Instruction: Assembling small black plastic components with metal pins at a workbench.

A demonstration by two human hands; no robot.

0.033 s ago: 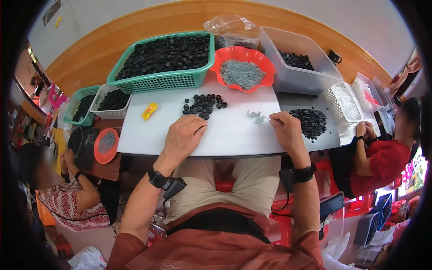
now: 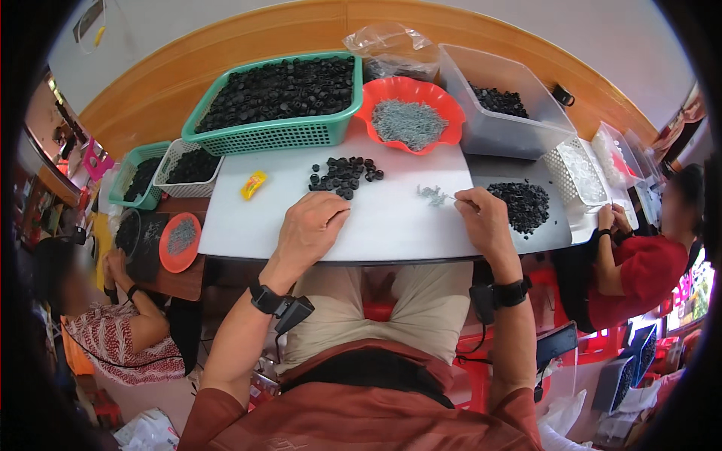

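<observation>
Left hand (image 2: 310, 225) loosely curled, empty, near black caps (image 2: 344, 174) — right hand (image 2: 483, 218) pinching (contents hidden) beside small grey pins (image 2: 434, 195)

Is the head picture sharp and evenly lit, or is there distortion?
Head view: strong fisheye bend, the wooden edge curves and the corners are black; light is even and soft; the white table and both hands look sharp; faces at the sides are blurred.

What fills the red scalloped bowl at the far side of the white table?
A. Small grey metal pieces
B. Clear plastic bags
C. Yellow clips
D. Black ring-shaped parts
A: the red bowl holds a heap of small grey metal pieces, while the black ring-shaped parts lie loose on the white table and fill the green basket beside it.
</observation>
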